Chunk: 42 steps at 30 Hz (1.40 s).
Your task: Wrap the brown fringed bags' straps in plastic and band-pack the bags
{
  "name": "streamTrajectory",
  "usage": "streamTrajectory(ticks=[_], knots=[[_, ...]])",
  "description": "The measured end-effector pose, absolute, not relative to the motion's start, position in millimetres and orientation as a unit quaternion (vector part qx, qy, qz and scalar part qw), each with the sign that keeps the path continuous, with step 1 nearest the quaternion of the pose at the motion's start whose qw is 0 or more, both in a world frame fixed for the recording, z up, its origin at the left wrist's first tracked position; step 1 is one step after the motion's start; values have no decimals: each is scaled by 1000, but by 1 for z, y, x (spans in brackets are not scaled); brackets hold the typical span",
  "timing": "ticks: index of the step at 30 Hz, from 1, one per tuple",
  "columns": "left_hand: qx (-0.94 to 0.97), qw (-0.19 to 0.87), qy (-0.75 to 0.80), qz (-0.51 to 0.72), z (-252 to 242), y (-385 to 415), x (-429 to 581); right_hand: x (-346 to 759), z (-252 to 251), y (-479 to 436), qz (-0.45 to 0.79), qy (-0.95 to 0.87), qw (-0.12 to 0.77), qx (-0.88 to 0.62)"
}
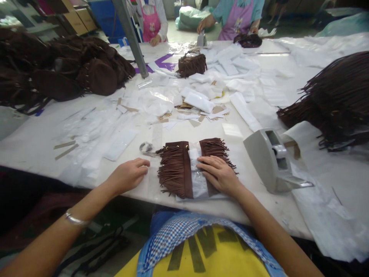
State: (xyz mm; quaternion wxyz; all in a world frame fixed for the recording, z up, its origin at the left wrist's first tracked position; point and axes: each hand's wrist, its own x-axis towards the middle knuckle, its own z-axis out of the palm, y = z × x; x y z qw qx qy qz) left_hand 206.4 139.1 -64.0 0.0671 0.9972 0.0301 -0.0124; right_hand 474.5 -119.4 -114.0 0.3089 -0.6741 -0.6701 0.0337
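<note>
1. Right hand, yours [217, 173]: laid palm down, fingers extended and close together, tips on the white wrap [198, 186]; nothing gripped.
2. Brown fringed bag [174, 169], one: flat on the counter [276, 215] before you, white wrap around its middle; larger visible part left of your right hand, smaller part beneath and just beyond that hand.
3. Left hand, yours [134, 175]: just left of the bag, apart from its fringe, fingers bent, at clear film [152, 173]; whether it pinches the film, you cannot tell.
4. Forearms, two: reaching forward from your lower corners, angled inward; silver bracelet [76, 218] on your left.
5. Tape dispenser [266, 161], grey: standing right of the bag, near your right forearm.
</note>
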Motion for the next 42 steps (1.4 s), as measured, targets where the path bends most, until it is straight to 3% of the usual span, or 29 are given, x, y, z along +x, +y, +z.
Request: streamTrajectory(ticks=[2, 5, 8, 12, 17, 21, 23, 27, 31, 35, 38, 42], knots=[[992, 119, 17, 48, -56, 108, 222, 474, -113, -120, 35, -669, 308, -676], [971, 195, -121, 65, -62, 62, 246, 474, -113, -120, 33, -673, 306, -673], [966, 165, -168, 111, -86, 45, 248, 473, -114, -120, 28, -677, 303, -670], [975, 106, -111, 160, -112, 73, 217, 472, -117, -119, 21, -672, 304, -675], [994, 34, 83, 67, -102, 110, 174, 472, -118, -120, 21, -670, 307, -676], [967, 76, 190, 149, -85, 82, 193, 469, -117, -119, 8, -675, 297, -675], [966, 132, 127, 181, -87, 56, 218, 467, -116, -119, 3, -680, 289, -674], [986, 89, 30, 138, -116, 26, 246, 469, -114, -127, 7, -688, 270, -673], [986, 69, 54, 144, -137, 40, 228, 479, -104, -141, -3, -675, 266, -688], [970, 88, 85, 208, -113, 46, 230, 489, -88, -125, -68, -654, 280, -699], [970, 94, 45, 218, -95, 35, 261, 494, -86, -97, -63, -671, 240, -698], [985, 47, -26, 163, -107, 21, 292, 501, -97, -72, 2, -704, 161, -692]])
